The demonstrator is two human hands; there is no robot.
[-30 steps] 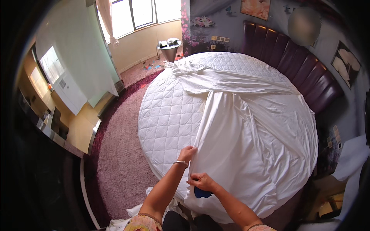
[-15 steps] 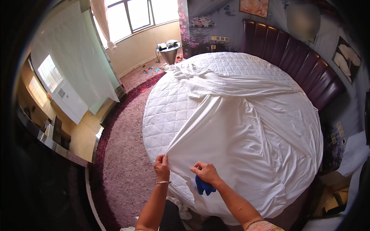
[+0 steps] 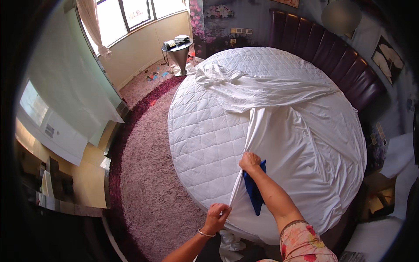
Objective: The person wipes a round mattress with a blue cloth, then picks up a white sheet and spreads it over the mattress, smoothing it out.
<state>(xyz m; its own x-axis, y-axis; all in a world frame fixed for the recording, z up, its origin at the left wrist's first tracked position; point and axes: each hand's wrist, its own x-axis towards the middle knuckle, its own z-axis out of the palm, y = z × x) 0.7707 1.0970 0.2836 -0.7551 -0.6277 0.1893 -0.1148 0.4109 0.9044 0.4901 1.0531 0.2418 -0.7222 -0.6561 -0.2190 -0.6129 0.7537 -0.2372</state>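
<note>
A white bed sheet (image 3: 283, 174) lies wrinkled over the right part of a round bed. Its left edge is drawn into a taut strip between my two hands. My left hand (image 3: 218, 216), with a bracelet at the wrist, is closed on this edge near the front of the bed. Farther up, my right hand (image 3: 250, 161) is closed around the same edge. A dark blue cloth (image 3: 254, 194) hangs below my right hand and forearm; the hand hides where it is held. The white quilted mattress pad (image 3: 205, 144) is bare on the left.
Purple carpet (image 3: 152, 161) borders the bed on the left. Beyond it stands a small round side table (image 3: 179, 54) with a telephone, and small items lie on the floor nearby. A dark padded headboard (image 3: 323, 52) curves along the far right. Bunched white fabric (image 3: 231, 242) lies by my legs.
My right hand has moved up and right, and my left hand down and right. The sheet's left edge has shifted right, baring more of the mattress pad. More of the blue cloth hangs down.
</note>
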